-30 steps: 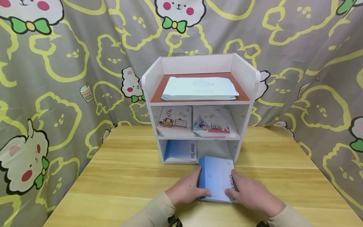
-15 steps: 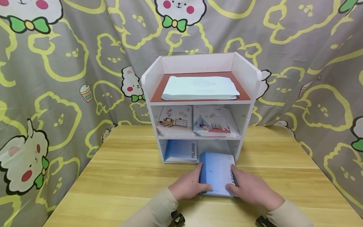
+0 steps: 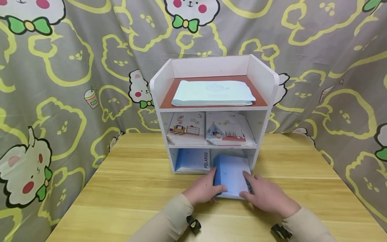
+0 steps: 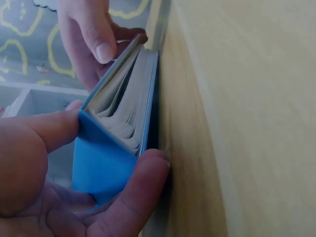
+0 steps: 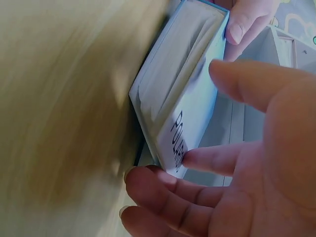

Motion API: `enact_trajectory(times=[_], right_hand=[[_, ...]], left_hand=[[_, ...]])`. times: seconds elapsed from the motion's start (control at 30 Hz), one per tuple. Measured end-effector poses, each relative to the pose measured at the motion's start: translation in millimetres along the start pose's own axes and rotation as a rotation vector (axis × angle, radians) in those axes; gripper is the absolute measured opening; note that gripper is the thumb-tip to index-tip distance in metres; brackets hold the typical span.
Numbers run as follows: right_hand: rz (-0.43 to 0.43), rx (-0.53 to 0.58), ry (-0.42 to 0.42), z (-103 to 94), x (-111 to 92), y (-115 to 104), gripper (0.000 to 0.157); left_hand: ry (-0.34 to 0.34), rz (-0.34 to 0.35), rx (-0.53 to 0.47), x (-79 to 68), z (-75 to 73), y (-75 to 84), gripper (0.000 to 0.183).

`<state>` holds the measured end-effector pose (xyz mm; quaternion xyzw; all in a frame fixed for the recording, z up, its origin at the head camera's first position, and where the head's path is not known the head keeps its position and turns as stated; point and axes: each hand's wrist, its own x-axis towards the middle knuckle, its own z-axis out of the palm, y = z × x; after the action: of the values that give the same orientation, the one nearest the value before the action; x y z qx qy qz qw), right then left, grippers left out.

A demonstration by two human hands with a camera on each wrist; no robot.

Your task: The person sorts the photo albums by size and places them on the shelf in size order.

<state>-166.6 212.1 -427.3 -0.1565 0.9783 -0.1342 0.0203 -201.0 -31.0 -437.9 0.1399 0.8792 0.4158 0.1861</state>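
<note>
A thick blue-and-white photo album [image 3: 234,174] lettered POLAROID lies at the mouth of the lower right part of a white shelf unit [image 3: 262,131], its far end inside. My left hand [image 3: 204,189] grips its blue spine side, thumb on the cover and fingers below, as the left wrist view [image 4: 54,168] tells. On the other side my right hand [image 3: 267,195] holds the lettered edge, with thumb and index finger on the cover and other fingers at the lower edge. Loose page edges of the album [image 5: 180,59] face me. A similar album [image 3: 193,159] lies in the lower left part.
The middle shelf bears two illustrated books, a left book [image 3: 187,129] and a right book [image 3: 228,129]. A pale green flat pack [image 3: 213,92] lies on the brown top shelf. Around the unit spreads a wooden table [image 3: 127,188], with a patterned curtain [image 3: 121,94] behind.
Both hands have pushed the album forward, away from me. Its far end has moved from the shelf's front edge into the lower right part.
</note>
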Motion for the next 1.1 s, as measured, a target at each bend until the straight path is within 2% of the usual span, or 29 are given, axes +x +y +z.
enact_trajectory(times=[0.2,0.37,0.5,0.63,0.73,0.87,1.1], right_hand=[[-0.033,0.008,0.033,0.0,3.7,4.2,0.092],[-0.044,-0.004,0.08,0.8,8.4,8.0,0.08],[-0.045,-0.023,0.115,1.2,11.1,9.3,0.067],[-0.038,-0.036,0.149,2.1,13.7,10.0,0.062],[-0.032,-0.042,0.157,3.5,14.7,10.9,0.061],[-0.023,-0.041,0.152,3.4,13.2,12.8,0.062],[-0.025,-0.019,0.161,-8.0,3.8,13.7,0.06]], left_hand=[[0.027,0.001,-0.018,7.4,0.6,-0.7,0.09],[0.048,0.023,-0.01,12.2,1.2,-3.4,0.083],[0.091,0.013,0.02,14.2,2.8,-4.5,0.081],[0.122,0.013,0.033,15.3,3.9,-4.8,0.081],[0.128,0.039,0.038,14.3,3.5,-5.5,0.079],[0.132,0.089,0.104,10.4,0.6,-6.8,0.076],[0.095,0.165,0.3,-0.9,-6.0,-7.4,0.076]])
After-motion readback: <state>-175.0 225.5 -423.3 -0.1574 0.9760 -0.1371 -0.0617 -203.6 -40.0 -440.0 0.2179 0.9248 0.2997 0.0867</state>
